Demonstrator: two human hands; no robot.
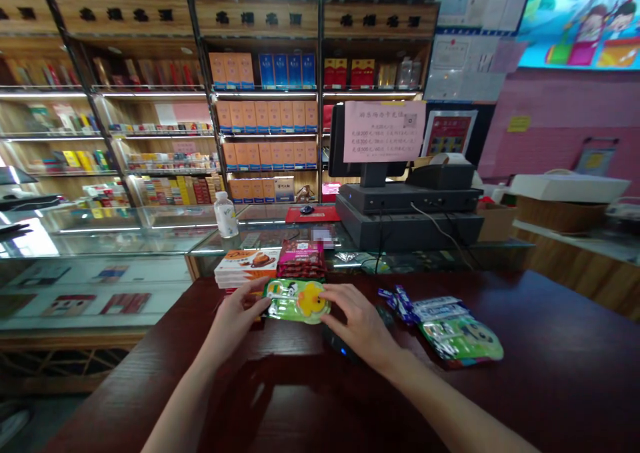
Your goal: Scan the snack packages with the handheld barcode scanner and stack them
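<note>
A green snack packet (287,300) with a yellow duck on it is held up by its two ends above the dark counter. My left hand (240,313) pinches its left end, thumb in front. At the right end, the fingers of my right hand (356,316) grip the duck side. Just behind the packet are stacked white-and-orange boxes (247,265) and dark pink snack packs (301,256). Below my right hand sits a black device (337,344) with a blue light, partly hidden. Right of it lie purple-wrapped sweets (403,303) and another green packet (463,338).
The dark wooden counter (550,366) meets a glass display case (200,240). On the glass stand a white bottle (226,214), a cash register (410,206) and a monitor with a pink notice (384,132). Wooden shelves (257,26) of boxes line the back wall.
</note>
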